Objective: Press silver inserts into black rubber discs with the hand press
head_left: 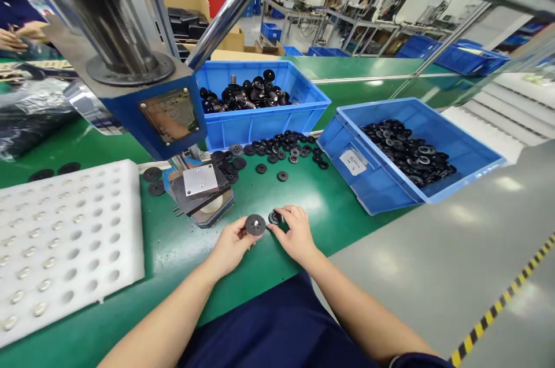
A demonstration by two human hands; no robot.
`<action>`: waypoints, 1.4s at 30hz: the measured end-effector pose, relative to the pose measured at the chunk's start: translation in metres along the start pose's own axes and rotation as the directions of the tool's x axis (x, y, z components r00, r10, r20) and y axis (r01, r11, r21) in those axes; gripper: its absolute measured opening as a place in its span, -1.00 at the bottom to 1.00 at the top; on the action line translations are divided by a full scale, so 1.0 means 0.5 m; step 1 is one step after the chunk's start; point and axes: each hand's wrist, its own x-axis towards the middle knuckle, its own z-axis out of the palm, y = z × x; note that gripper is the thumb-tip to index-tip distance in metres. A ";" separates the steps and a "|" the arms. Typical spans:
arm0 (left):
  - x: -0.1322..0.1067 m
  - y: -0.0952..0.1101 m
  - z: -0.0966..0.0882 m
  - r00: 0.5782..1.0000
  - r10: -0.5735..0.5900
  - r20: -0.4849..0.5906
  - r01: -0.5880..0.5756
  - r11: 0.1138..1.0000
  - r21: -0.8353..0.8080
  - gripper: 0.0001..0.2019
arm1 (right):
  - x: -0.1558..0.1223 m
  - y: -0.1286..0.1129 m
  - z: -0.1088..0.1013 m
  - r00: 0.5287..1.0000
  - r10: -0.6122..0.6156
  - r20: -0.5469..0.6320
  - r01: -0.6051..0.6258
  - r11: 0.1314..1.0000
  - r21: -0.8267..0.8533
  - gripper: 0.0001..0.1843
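Observation:
My left hand (pixel 233 245) grips a round black disc (pixel 255 225) with a small shiny metal tip at its centre. Close beside it, my right hand (pixel 296 231) pinches a smaller black wheel with a ringed face (pixel 274 217). The two parts are apart, above the green tabletop (pixel 260 275). Loose black wheels (pixel 282 175) lie scattered beyond my hands. To the left of them stands a bench press with a blue head (pixel 156 119) and a flat metal plate (pixel 200 181) at its base.
A white foam tray (pixel 125 206) with metal pieces in its holes lies at left. One blue bin (pixel 260 125) of black parts stands at the back; another blue bin (pixel 368 183) of black wheels tilts at right. A co-worker's hands (pixel 13 38) show at far left.

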 end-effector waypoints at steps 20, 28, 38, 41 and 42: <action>-0.002 -0.002 0.007 0.998 0.057 -0.034 -0.056 0.998 0.033 -0.68 | 0.030 -0.009 -0.043 0.997 -0.038 0.068 0.029 0.992 0.126 -0.75; -0.010 0.004 0.002 0.965 0.260 -0.021 -0.247 0.937 0.245 -0.78 | 0.042 -0.139 -0.137 0.977 -0.213 -0.005 0.203 0.921 0.332 -0.71; -0.025 0.004 0.003 0.847 0.531 -0.023 -0.481 0.784 0.392 -0.67 | 0.026 -0.186 -0.134 0.954 -0.297 -0.036 0.296 0.919 0.262 -0.73; -0.027 0.001 0.001 0.830 0.558 0.000 -0.514 0.765 0.387 -0.67 | 0.022 -0.188 -0.134 0.953 -0.299 -0.053 0.303 0.918 0.255 -0.73; -0.027 0.001 0.001 0.829 0.559 0.007 -0.518 0.764 0.386 -0.67 | 0.021 -0.188 -0.133 0.952 -0.301 -0.053 0.304 0.918 0.254 -0.73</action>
